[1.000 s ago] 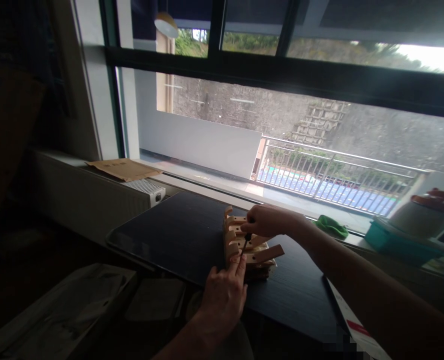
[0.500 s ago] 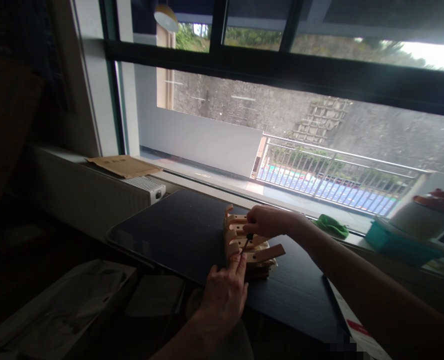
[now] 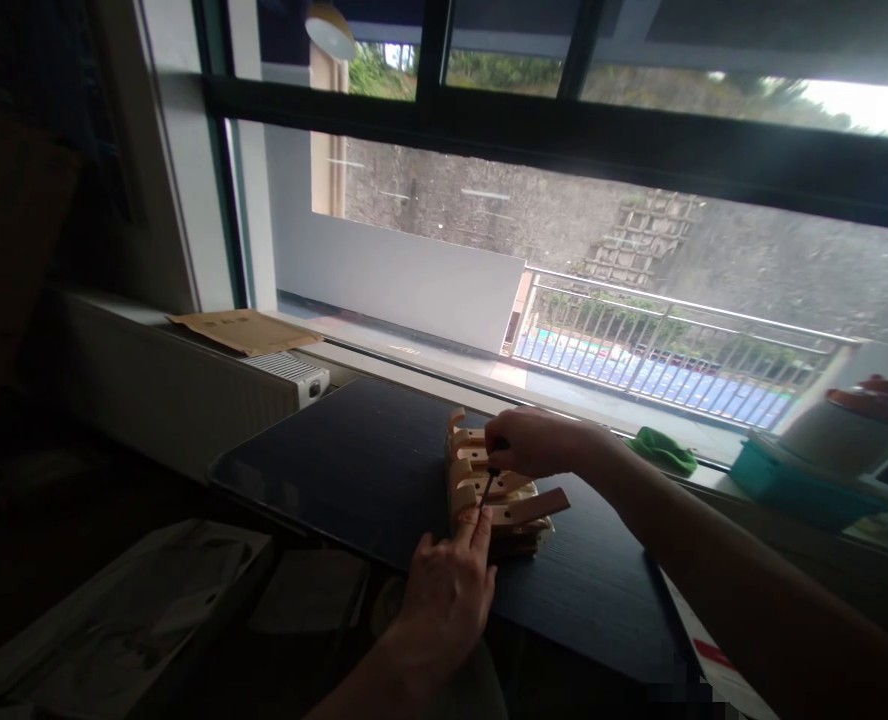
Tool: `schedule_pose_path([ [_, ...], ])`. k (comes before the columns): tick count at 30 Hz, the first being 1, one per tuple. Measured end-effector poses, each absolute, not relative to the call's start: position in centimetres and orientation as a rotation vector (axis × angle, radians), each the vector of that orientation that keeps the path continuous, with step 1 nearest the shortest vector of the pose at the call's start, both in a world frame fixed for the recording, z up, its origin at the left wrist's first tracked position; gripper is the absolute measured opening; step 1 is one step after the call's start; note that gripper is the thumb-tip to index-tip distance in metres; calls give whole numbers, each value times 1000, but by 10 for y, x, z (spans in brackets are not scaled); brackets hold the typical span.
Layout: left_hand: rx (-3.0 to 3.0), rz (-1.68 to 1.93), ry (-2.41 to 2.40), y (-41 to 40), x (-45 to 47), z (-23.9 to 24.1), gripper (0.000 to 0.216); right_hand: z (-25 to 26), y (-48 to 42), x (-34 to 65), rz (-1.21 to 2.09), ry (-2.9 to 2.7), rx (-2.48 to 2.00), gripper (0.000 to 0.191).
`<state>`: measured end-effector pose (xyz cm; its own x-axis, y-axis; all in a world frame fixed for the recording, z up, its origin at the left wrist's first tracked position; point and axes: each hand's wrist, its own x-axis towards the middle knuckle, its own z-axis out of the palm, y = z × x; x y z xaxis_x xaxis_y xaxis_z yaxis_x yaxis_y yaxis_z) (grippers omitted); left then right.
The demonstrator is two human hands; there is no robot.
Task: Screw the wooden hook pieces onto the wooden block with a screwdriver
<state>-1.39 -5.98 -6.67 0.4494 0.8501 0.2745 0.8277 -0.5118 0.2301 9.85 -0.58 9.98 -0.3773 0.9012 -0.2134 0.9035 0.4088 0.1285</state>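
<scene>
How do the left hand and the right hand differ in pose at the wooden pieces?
The right hand is closed around a thin dark tool; the left hand holds nothing. The right hand is above the wooden pieces, on the window side; the left hand lies on the near side, fingers stretched to their edge. Both are at the same wooden pieces.

The dim interior is backlit by daylight from the window (image 3: 429,220), the sky (image 3: 871,108) at top right is blown out, and edge lines are bent by lens distortion
</scene>
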Motion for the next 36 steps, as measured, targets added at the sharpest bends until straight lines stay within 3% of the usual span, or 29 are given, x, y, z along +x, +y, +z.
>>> schedule_pose_path([
  [5, 2611, 502, 1537, -60, -13, -64, 57, 100, -9, 93, 93, 2401, 1599, 28],
  [16, 2602, 481, 1553, -62, -14, -66, 58, 103, 0, 101, -220, 2366, 1621, 22],
  [25, 2603, 498, 1541, -61, -14, -65, 58, 96, 0, 102, -26, 2368, 1729, 29],
  [33, 2623, 500, 1538, -59, -15, -68, 58, 102, -13, 98, -35, 2484, 1479, 16],
  [36, 2625, 507, 1538, -60, -14, -67, 58, 96, -9, 99, -10, 2470, 1527, 20],
])
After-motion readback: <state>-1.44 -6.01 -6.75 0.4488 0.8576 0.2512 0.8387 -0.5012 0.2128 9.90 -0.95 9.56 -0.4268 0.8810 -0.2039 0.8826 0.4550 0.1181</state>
